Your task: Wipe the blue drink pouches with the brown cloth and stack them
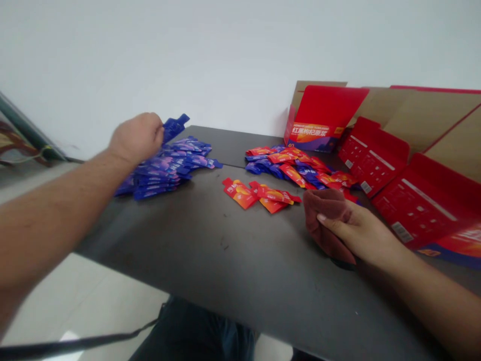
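My left hand (137, 136) is closed round a blue sachet (173, 126), held just above the pile of blue sachets (165, 168) at the table's left. My right hand (358, 233) rests on the dark table (225, 250) at the right, fingers gripping a dark red cloth (326, 215). Two or three red-orange sachets (259, 194) lie loose in the middle, just left of that cloth. Behind them sits a mixed heap of red and blue sachets (300, 168).
Flattened red cartons (421, 200) lie along the right edge, with brown cardboard (432, 113) behind them. An open red box (319, 123) stands at the back against the white wall. A dark strap (75, 343) hangs below the table's near edge.
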Demonstrator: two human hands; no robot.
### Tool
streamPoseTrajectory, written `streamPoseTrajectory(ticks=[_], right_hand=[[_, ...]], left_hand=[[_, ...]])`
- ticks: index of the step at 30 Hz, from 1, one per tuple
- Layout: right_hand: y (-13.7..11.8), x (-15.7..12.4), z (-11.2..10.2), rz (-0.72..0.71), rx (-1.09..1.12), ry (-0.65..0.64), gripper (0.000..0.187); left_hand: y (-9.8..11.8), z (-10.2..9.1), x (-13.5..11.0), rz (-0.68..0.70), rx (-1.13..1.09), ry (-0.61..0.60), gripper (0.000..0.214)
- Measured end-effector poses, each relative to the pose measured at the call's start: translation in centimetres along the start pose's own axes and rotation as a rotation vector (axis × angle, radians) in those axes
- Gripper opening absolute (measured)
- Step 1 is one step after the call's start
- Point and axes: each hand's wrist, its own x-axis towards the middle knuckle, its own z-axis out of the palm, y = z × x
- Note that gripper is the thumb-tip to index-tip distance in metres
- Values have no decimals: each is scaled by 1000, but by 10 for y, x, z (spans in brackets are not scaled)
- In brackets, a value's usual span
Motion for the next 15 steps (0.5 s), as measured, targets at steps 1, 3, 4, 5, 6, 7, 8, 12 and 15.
streamPoseTrajectory(ticks=[1,3,4,5,6,7,8,12,15], right_hand=[[1,0,0,27,0,-25,38],[4,0,0,69,-1,-47,42],[6,1,0,74,-3,-45,43],[9,1,0,74,-6,-45,43],[11,2,0,73,-9,-49,43],[13,2,0,73,-10,-51,42],[14,2,0,74,-10,-53,42],[10,2,0,54,-16,-60,38],[4,1,2,-9,-13,-5,32]], left_hand=[[-4,5,2,0,15,-3,50],[-10,14,3,29,29,-21,51],[-13,18,2,55,29,-38,49],[-15,22,1,86,29,-62,45],[-17,26,1,117,29,-90,41],[-19,29,0,144,28,-120,36],[-21,32,0,167,27,-149,32],[-26,40,0,196,-7,-234,23],[-25,39,-3,129,-75,-229,18]])
